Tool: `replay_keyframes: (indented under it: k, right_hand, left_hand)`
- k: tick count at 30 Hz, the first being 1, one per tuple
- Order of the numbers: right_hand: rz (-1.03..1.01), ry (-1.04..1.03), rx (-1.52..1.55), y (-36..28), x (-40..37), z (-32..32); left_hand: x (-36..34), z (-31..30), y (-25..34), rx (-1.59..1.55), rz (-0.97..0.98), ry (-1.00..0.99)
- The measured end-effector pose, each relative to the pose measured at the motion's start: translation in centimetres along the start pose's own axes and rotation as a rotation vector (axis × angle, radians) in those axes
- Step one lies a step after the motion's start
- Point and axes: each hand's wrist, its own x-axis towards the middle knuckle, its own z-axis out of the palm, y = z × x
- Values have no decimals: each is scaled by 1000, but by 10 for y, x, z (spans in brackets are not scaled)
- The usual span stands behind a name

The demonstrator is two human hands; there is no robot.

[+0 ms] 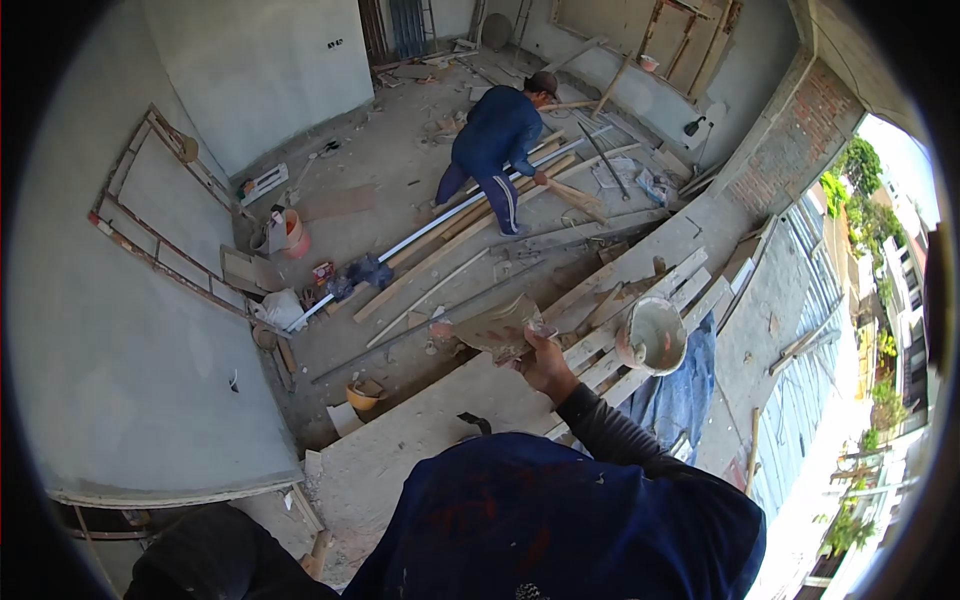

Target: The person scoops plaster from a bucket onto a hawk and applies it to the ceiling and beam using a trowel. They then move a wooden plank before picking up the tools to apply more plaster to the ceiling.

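Observation:
My right hand (547, 370) is closed on the edge of a broad, mortar-smeared piece (495, 330), pale brown with a curved edge. Its exact kind is hard to make out under the coating. The hand holds it out over the plank platform, and the dark sleeve (625, 430) runs back to my blue-clad body. Just right of the hand stands a whitish bucket (655, 338), its inside coated with grey mix. My left hand is out of view; a dark shape (215, 555) fills the lower left corner.
A co-worker (497, 140) bends over long timbers (470, 225) on the floor below, one hand on a wood piece. A rusty metal frame (155, 235) leans on the left wall. An orange container (365, 393) and a reddish bucket (293, 235) stand lower down. Blue sheeting (680, 390) hangs beside the planks.

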Motion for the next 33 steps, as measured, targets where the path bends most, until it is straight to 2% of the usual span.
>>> replay_keyframes:
  k: [2, 4, 6, 7, 11, 14, 18, 26, 33]
  right_hand:
    - [-12, 27, -3, -2, -5, 2]
    - [-23, 58, -7, -2, -9, 2]
    - [-5, 57, 3, -5, -9, 0]
    - [-27, 55, -12, -8, -9, 0]
    - [-27, 123, 0, -11, -9, 0]
    - [-1, 134, 14, -5, -16, 2]
    - [-41, 155, 18, -13, -19, 2]
    - [-54, 179, 14, -13, -29, -14]
    - [-74, 331, 38, -11, -40, -25]
  left_hand:
    - [-18, -7, 0, -10, -75, 86]
    - [-51, -8, 7, -25, -241, 186]
    - [-105, 6, 27, -54, -528, 245]
    - [-142, 18, 46, -77, -747, 237]
    - [-275, 78, 120, -218, -1530, -18]
    - [-335, 96, 152, -282, -1814, -159]
    - [-364, 114, 144, -325, -1902, -209]
    - [-359, 174, 60, -425, -1771, -199]
    - [-347, 210, 25, -475, -1701, -197]
